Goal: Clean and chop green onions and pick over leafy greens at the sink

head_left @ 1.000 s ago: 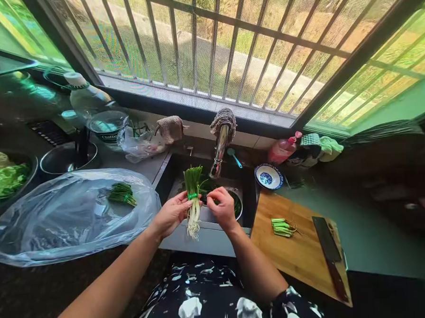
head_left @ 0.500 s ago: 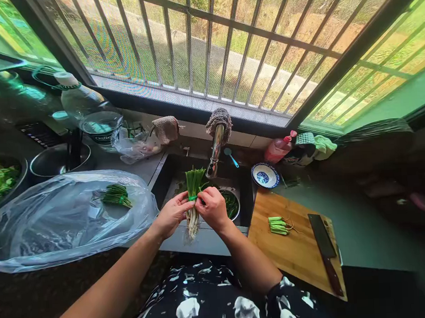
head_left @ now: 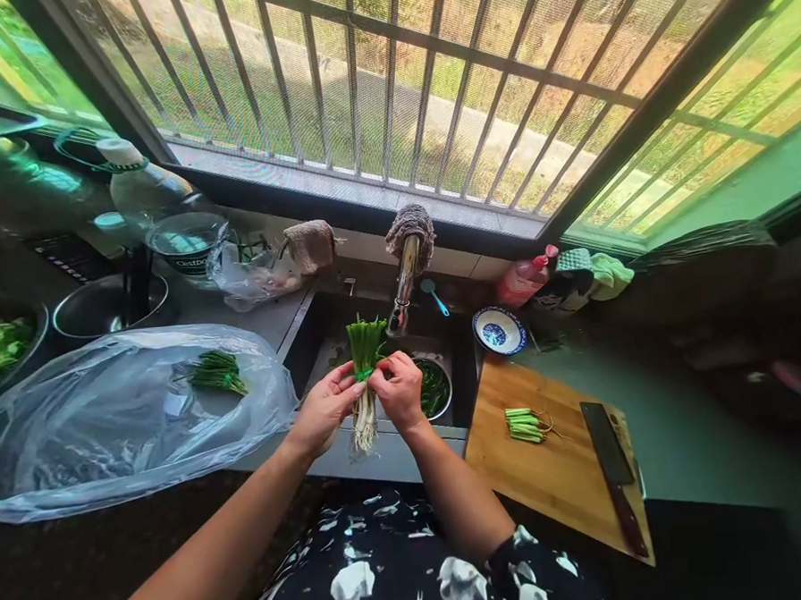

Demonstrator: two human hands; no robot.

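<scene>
Over the near edge of the sink (head_left: 299,319), a bunch of scallions (head_left: 365,418) is held upright, its white roots hanging down. A green tie (head_left: 362,374) circles its middle. My left hand (head_left: 327,409) is closed around the bunch from the left, thumb near the tie. On the other side, the fingers of my right hand (head_left: 398,388) are pinched together at the tie; its fingertips are partly hidden. Behind the right hand, a bowl of cut greens (head_left: 435,389) sits in the sink.
Right of the sink, a wooden cutting board (head_left: 517,482) holds cut green stems (head_left: 524,425) and a cleaver (head_left: 608,443). A blue-and-white bowl (head_left: 500,331) stands behind it. A clear plastic bag (head_left: 111,423) with another green bunch (head_left: 217,372) lies left. The faucet (head_left: 407,277) rises at the back.
The right hand has shifted slightly left and down, its fingers still at the tie. The left hand keeps its hold on the scallions. The view has moved a little.
</scene>
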